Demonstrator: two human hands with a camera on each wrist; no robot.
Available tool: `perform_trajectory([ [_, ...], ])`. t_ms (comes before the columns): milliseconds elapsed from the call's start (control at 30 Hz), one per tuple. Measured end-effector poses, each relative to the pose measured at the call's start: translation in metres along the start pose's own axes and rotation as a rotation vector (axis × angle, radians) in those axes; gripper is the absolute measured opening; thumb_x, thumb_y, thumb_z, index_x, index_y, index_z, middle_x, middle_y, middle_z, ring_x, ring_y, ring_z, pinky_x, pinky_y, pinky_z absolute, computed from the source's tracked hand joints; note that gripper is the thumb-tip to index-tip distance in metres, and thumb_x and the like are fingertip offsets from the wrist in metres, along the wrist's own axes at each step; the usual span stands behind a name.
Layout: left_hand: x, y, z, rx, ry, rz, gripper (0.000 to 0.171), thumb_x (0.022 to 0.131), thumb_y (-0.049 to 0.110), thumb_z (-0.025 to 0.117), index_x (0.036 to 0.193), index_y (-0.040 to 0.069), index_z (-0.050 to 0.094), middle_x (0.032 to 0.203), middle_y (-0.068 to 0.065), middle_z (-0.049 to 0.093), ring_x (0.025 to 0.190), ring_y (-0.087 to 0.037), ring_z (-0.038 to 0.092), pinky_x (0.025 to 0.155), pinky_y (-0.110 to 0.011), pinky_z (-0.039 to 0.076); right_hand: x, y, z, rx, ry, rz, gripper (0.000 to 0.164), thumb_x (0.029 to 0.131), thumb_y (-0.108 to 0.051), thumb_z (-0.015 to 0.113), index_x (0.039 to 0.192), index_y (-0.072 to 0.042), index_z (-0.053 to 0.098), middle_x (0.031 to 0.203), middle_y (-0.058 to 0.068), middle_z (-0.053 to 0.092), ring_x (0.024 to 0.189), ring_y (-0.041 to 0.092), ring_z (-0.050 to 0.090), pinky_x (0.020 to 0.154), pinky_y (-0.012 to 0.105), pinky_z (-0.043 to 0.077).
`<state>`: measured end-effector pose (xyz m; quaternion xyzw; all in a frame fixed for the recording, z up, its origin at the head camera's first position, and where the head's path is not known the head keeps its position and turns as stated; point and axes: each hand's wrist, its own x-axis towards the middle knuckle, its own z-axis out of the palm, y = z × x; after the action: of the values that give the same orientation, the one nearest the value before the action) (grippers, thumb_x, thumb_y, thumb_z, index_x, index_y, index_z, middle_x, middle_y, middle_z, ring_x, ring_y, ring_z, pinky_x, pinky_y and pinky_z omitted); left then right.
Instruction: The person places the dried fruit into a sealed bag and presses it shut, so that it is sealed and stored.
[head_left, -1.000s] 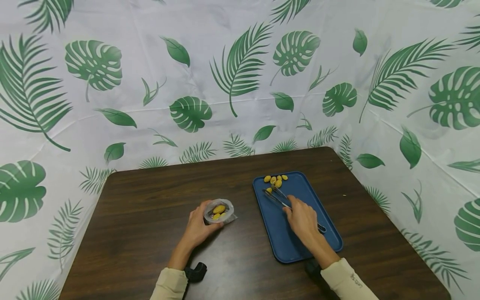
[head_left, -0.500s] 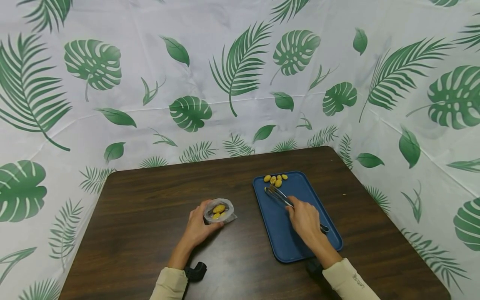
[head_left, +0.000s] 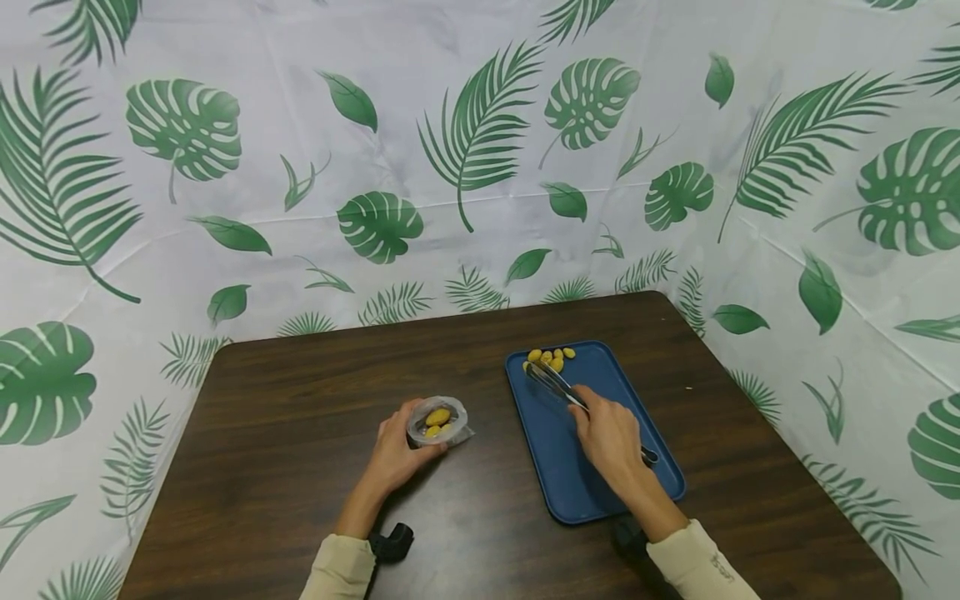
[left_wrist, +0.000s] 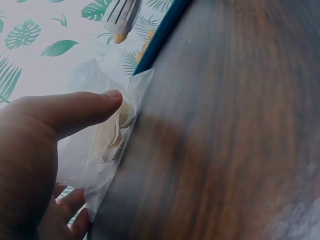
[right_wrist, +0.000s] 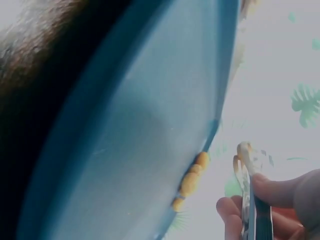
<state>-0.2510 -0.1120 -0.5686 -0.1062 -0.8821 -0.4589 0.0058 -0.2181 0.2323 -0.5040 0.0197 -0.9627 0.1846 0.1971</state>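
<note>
My left hand holds a clear plastic bag upright on the table, thumb on the near side of its rolled-out mouth. Inside the bag lie several small yellow oval pieces, their exact kind unclear. Over the tray, my right hand grips a pair of metal tongs. A yellow piece sits pinched between the tong tips in the left wrist view, held above the tray. The blue tray carries several more yellow pieces at its far left corner.
The dark wooden table spreads around the tray and bag. A leaf-print cloth hangs behind and to the right. One tiny pale scrap lies right of the tray.
The tongs have closed on a yellow piece at the near side of the pile, and their tips have risen with it. The left hand and bag stay put.
</note>
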Motion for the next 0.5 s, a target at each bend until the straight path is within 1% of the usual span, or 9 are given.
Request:
perform_trajectory([
  [167,0.0,0.0,0.0,-0.004,0.008,0.018,0.076,0.078,0.03,0.089,0.144,0.015,0.053,0.143,-0.013,0.062,0.132,-0.04,0.05,0.111,-0.06,0.033,-0.001,-0.005,-0.006,0.013,0.022,-0.01,0.026,0.095,-0.017,0.075,0.12,-0.011,0.073,0.072,0.005,0.066,0.05,0.013,0.043,0.048,0.031,0.033],
  [267,0.0,0.0,0.0,0.003,0.003,0.014,0.076,0.078,0.03,0.089,0.144,0.015,0.053,0.143,-0.014,0.061,0.132,-0.041,0.049,0.11,-0.06,0.034,-0.001,-0.009,-0.01,0.026,0.035,-0.015,0.026,0.095,-0.017,0.074,0.12,-0.011,0.073,0.071,0.005,0.065,0.049,0.014,0.041,0.048,0.031,0.032],
  [500,-0.001,0.0,0.0,0.003,-0.01,-0.01,0.077,0.079,0.033,0.089,0.145,0.017,0.052,0.144,-0.013,0.061,0.135,-0.041,0.047,0.111,-0.061,0.034,-0.004,-0.014,-0.015,0.043,0.067,-0.032,0.027,0.094,-0.018,0.076,0.12,-0.012,0.074,0.081,0.009,0.074,0.05,0.014,0.044,0.049,0.032,0.035],
])
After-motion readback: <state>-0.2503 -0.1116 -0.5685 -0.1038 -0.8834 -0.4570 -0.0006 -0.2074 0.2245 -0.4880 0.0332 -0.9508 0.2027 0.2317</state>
